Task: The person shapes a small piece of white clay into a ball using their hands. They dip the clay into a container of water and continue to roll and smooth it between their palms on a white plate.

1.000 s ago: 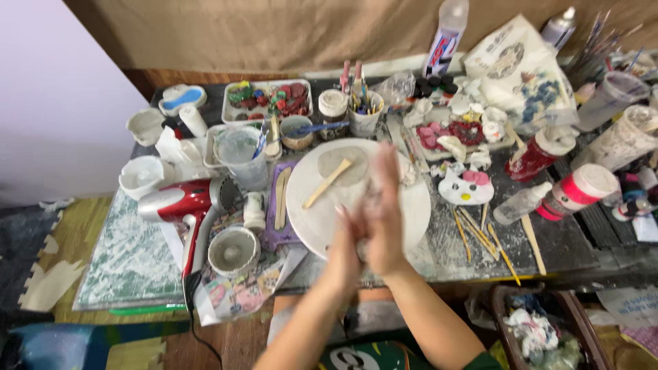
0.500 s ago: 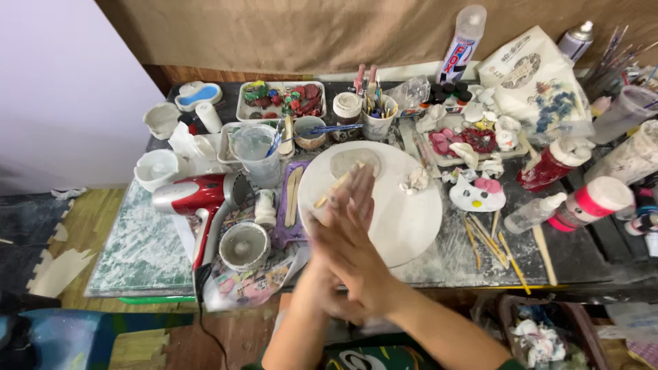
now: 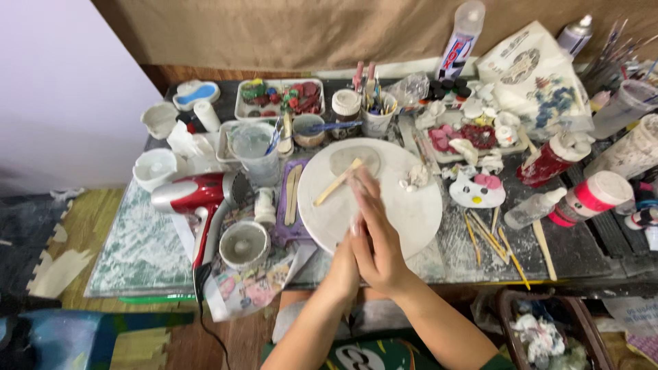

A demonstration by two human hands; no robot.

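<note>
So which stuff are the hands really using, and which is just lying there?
In use:
left hand and right hand, pressed palm to palm
round white board beneath them
flat clay disc
wooden stick

Just lying about:
red hair dryer
cat-face piece
cup of brushes
spray can

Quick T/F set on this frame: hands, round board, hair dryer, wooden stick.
1. The left hand and right hand are pressed together palm to palm. True.
2. The hands are over the near edge of the round white board. True.
3. The red hair dryer lies right of the board. False: it lies left of it.
4. The wooden stick is held in the right hand. False: it lies on the board, beside a flat clay disc.
5. A small bowl sits beside the hair dryer. True.
</note>
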